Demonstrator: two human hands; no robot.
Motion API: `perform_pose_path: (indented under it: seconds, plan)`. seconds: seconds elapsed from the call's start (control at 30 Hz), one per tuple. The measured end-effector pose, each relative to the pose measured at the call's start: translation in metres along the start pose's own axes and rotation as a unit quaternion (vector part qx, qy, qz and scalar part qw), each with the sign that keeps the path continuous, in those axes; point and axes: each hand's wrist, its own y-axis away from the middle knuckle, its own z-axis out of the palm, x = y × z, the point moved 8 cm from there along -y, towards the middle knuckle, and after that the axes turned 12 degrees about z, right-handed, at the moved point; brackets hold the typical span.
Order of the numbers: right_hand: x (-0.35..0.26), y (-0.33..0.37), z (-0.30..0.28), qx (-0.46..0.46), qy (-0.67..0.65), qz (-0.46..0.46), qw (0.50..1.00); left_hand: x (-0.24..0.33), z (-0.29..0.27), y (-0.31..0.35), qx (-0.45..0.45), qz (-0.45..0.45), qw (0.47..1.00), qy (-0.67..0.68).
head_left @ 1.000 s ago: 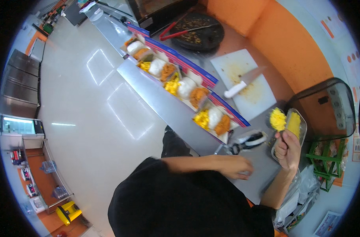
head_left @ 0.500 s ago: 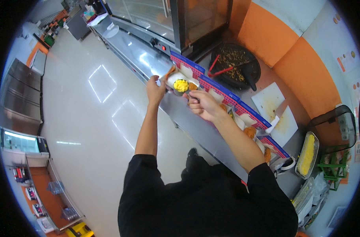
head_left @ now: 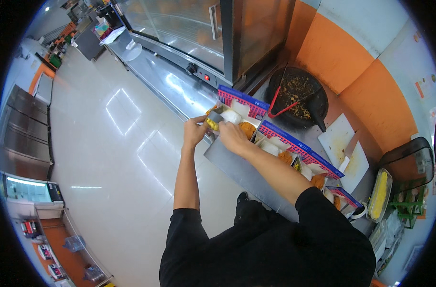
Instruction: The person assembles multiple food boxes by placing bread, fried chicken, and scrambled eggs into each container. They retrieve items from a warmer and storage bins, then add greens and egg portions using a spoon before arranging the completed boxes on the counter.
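Observation:
My right hand (head_left: 233,137) grips a metal scoop (head_left: 215,116), now tipped at the near left corner of an open meal box (head_left: 241,101). Yellow shredded food (head_left: 212,124) lies by the scoop's mouth. Inside the box are a white mound, likely rice (head_left: 231,116), and a browned fried piece (head_left: 247,129). My left hand (head_left: 194,131) is closed at the box's left edge, fingertips beside the yellow food. Most of the scoop's handle is hidden in my right fist.
More open meal boxes (head_left: 285,138) line the steel counter (head_left: 237,167) to the right. Behind them stand a dark mortar (head_left: 299,95) with red-handled tongs (head_left: 275,103), a knife (head_left: 348,152) on white boards (head_left: 335,134), and a yellow-filled tub (head_left: 379,193). A glass cabinet (head_left: 184,28) rises at the back.
The scoop of yellow food was level above the box; now it is tilted at the left corner. My left hand has moved down against that corner. The view has shifted slightly.

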Motion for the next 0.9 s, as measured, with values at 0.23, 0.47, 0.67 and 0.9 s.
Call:
perform_pose_path:
  seconds: [0.23, 0.47, 0.67, 0.9]
  plan:
    - [-0.004, 0.006, 0.005, 0.082, 0.098, -0.028, 0.991, -0.01, 0.003, -0.006, -0.009, -0.006, 0.999, 0.036]
    - [-0.014, 0.032, -0.058, 0.175, -0.028, -0.038, 0.983, -0.014, 0.001, 0.001, 0.004, -0.049, 0.992, 0.115]
    - [0.04, 0.143, -0.182, 0.198, -0.324, 0.021, 0.925, -0.043, -0.008, 0.026, 0.112, -0.041, 0.97, 0.21]
    - [0.277, 0.444, -0.263, 0.492, -0.264, 0.386, 0.734, 0.138, 0.032, 0.145, 0.263, 0.021, 0.955, 0.139]
